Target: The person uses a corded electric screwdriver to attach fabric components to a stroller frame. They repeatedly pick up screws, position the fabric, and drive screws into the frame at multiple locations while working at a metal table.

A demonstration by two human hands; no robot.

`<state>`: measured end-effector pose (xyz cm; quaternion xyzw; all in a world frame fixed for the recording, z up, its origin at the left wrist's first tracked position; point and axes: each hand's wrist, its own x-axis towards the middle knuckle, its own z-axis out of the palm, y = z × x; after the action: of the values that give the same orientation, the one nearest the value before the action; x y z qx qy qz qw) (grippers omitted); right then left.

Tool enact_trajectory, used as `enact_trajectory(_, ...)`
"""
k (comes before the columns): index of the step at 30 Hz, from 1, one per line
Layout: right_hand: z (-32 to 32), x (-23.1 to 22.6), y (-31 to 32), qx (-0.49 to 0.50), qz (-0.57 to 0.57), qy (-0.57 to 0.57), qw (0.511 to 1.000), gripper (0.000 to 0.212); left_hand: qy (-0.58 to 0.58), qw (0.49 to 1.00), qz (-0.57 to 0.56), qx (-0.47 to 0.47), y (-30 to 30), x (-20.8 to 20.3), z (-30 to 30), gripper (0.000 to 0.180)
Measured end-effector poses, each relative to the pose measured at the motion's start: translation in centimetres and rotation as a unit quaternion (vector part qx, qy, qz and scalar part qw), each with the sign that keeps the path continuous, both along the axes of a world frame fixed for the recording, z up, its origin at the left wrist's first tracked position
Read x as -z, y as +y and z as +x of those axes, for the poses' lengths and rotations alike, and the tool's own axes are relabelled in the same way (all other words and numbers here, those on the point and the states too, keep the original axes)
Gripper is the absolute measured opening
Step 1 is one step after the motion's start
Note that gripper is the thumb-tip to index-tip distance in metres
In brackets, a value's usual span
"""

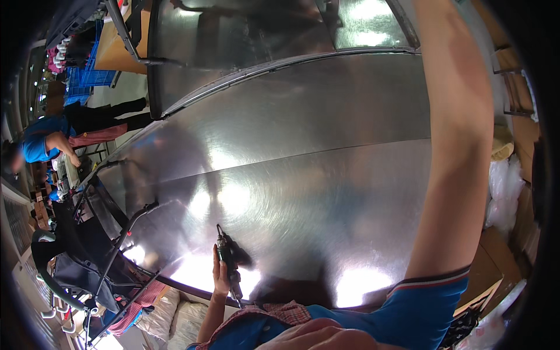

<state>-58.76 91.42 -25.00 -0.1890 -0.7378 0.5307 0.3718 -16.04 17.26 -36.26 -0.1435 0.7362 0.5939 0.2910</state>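
My left hand (220,274) is closed round a dark, slim electric screwdriver (232,271), just above the near edge of the shiny metal worktop (326,192). A small hook loop shows at the tool's far end. Its thin near end points back toward my body. My right arm (458,146) stretches up along the right side of the worktop and leaves the picture at the top, so the right hand is out of sight.
Left of the worktop stands a wheeled frame with black fabric (81,262), its metal tubes (125,230) reaching over the edge. Another bent tube (125,41) crosses the far left corner. A person in blue (44,137) works at the left. Cardboard boxes (481,274) and plastic bags (503,192) line the right.
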Motion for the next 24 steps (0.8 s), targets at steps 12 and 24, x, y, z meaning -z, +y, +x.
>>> enact_trajectory(12,13.1,-1.1,-10.3,-0.028,0.061,-0.128,0.989,0.037,0.01,1.0,0.006,0.02,-2.4,1.3,0.3,0.059)
enact_trajectory(24,38.5,-3.8,-34.6,-0.009,-0.008,-0.048,0.999,0.026,0.029,0.991,0.133,0.014,-4.8,1.2,5.0,0.065)
